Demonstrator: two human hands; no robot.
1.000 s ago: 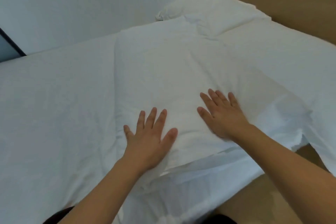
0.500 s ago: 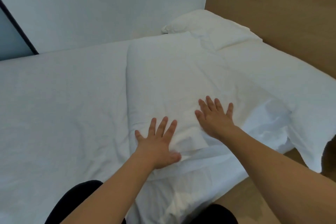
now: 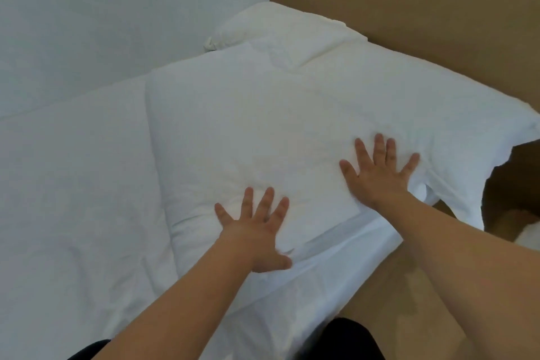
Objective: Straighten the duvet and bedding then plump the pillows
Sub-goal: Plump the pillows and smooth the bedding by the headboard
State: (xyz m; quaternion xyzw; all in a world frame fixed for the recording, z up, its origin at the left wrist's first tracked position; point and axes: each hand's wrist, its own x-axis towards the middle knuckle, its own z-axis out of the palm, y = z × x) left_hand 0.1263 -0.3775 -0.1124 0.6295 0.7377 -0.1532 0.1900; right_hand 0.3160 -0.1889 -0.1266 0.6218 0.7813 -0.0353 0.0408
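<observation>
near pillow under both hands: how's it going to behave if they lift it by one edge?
The near pillow probably sags: it dents softly around the flat left hand and right hand. Its loose case looks apt to slip and bunch. Likely light for its size, and it won't roll.

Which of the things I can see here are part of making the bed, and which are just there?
Part of the job:
- near pillow, pressed flat under the left hand and the right hand
- far pillow by the headboard
- duvet beside the pillows
- sheet at the bed's edge

Just there:
- wooden headboard
- wall
- floor
</observation>
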